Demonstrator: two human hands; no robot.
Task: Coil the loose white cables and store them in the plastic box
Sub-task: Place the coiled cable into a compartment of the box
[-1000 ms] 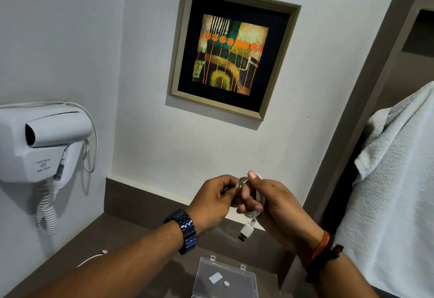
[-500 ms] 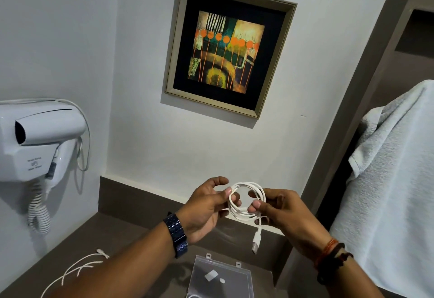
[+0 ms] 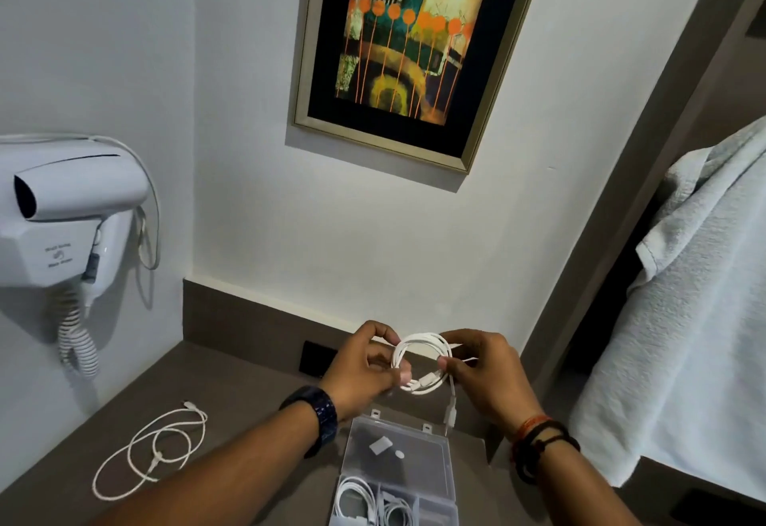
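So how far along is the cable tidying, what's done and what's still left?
Done: at least two coiled white cables already sit in the open plastic box. In hand: the left hand and right hand hold a nearly finished coil above the box, one plug dangling. Left: the loose cable on the counter awaits coiling.

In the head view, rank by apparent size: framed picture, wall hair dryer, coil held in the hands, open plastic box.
1. Framed picture
2. Wall hair dryer
3. Plastic box, cut off by the frame edge and nearer the camera, so unsure
4. Coil
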